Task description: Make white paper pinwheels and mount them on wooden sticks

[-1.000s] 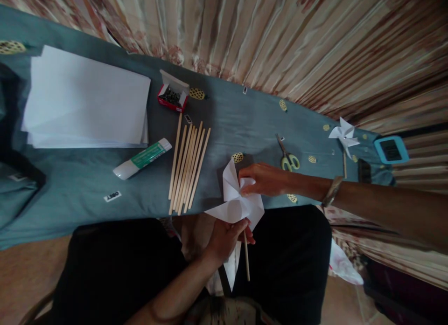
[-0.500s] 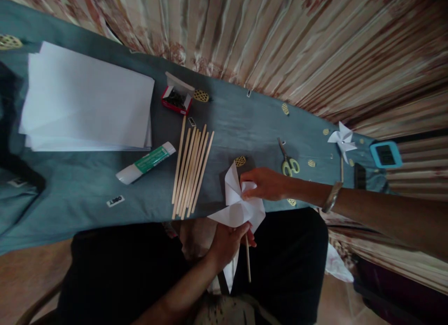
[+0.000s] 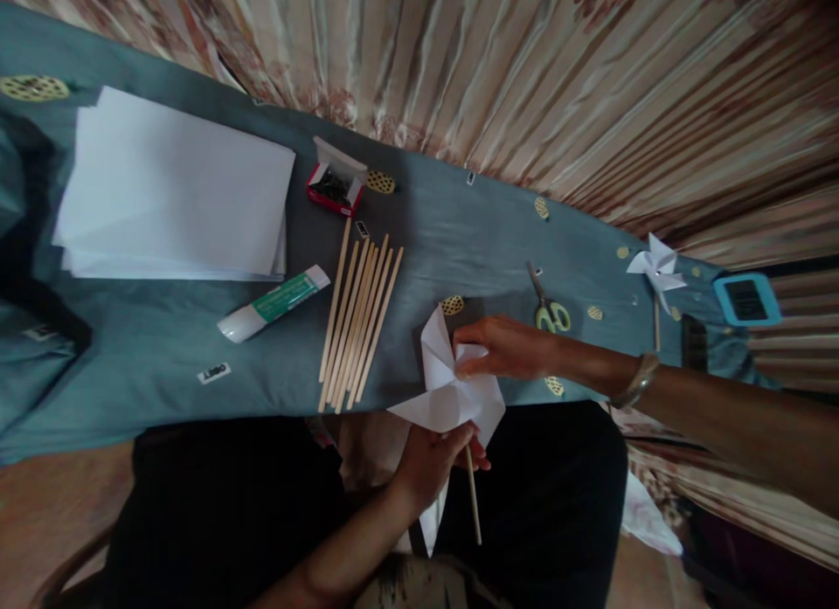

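A white paper pinwheel (image 3: 440, 406) is held over the front edge of the table, close to my lap. My right hand (image 3: 502, 347) has its fingers pinched at the pinwheel's centre, from above; whether a pin is under the fingertips is hidden. Below the paper, my left hand (image 3: 436, 460) is closed around the top of a thin wooden stick (image 3: 473, 495), which points down toward my lap. The stick's upper end is hidden behind the hand and paper. One long paper blade hangs down beside my left wrist.
On the grey-green cloth (image 3: 452, 224) lie a stack of white paper (image 3: 176, 190), a red box of small dark pins (image 3: 334, 188), a glue tube (image 3: 275, 303), several wooden sticks (image 3: 360, 321), scissors (image 3: 551, 312), a second pinwheel (image 3: 656, 264) and a blue-framed device (image 3: 747, 299).
The view has shifted slightly, so the far-right things sit further right. Both hands keep their hold on the pinwheel and stick, with little visible movement.
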`<act>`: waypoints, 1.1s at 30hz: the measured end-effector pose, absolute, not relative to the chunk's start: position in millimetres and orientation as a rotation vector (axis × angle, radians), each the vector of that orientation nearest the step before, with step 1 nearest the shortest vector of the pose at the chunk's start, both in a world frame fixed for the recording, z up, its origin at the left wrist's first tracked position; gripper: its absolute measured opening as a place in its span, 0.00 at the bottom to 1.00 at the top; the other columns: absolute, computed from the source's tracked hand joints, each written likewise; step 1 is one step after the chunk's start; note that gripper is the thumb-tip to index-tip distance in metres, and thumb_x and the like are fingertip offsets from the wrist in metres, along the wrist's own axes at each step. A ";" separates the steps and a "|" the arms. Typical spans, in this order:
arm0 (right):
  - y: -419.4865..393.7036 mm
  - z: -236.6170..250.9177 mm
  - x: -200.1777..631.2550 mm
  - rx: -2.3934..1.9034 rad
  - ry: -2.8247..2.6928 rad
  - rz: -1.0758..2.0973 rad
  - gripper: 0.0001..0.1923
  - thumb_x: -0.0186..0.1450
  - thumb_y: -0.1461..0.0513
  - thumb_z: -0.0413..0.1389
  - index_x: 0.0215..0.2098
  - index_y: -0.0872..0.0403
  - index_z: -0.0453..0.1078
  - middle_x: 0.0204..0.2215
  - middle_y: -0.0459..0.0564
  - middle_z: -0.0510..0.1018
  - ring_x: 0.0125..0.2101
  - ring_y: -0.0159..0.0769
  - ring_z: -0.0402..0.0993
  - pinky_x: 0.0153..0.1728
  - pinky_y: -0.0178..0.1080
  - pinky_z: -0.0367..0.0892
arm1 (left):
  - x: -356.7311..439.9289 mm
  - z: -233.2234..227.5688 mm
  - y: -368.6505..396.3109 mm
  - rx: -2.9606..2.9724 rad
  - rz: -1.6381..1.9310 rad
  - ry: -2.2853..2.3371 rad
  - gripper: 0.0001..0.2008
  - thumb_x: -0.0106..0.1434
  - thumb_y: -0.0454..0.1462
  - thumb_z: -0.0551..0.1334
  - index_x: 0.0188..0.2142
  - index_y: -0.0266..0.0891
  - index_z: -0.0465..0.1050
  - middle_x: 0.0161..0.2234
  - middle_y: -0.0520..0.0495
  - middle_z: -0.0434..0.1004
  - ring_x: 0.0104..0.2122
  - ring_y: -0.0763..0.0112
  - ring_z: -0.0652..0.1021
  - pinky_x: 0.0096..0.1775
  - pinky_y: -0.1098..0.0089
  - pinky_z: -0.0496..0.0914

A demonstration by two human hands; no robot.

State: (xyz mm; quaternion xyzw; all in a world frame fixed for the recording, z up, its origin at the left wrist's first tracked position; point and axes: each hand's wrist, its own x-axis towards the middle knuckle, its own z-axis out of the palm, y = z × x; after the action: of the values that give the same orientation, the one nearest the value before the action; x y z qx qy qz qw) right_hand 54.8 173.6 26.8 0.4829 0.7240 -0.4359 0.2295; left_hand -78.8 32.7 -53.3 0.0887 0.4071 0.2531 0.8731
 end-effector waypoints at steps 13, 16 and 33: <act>133.8 26.7 81.4 1.579 2.065 -1.707 0.11 0.61 0.56 0.58 0.37 0.55 0.73 0.27 0.43 0.76 0.26 0.31 0.71 0.27 0.31 0.64 | -75.7 -48.0 22.5 0.248 0.645 0.867 0.20 0.41 0.50 0.73 0.25 0.35 0.76 0.20 0.48 0.77 0.22 0.66 0.78 0.30 0.66 0.73; 122.9 36.5 84.5 1.673 2.231 -1.599 0.15 0.61 0.55 0.61 0.44 0.52 0.74 0.36 0.46 0.80 0.34 0.35 0.76 0.34 0.35 0.69 | -76.2 -49.6 20.5 0.282 0.684 0.885 0.20 0.40 0.49 0.73 0.24 0.36 0.76 0.20 0.47 0.77 0.22 0.64 0.78 0.30 0.65 0.73; 29.6 24.2 85.5 3.013 2.489 -1.131 0.10 0.66 0.59 0.57 0.44 0.47 0.76 0.41 0.47 0.83 0.42 0.40 0.79 0.46 0.44 0.72 | -102.0 -32.8 30.4 1.306 0.953 1.032 0.11 0.63 0.35 0.59 0.27 0.38 0.78 0.30 0.47 0.78 0.29 0.73 0.79 0.32 0.76 0.70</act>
State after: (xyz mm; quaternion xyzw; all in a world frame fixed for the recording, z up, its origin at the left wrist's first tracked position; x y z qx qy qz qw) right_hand 85.5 29.6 24.2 0.6626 0.5472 -0.2487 -0.4470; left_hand -102.0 30.4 -32.8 0.5573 0.4403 0.4069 0.5745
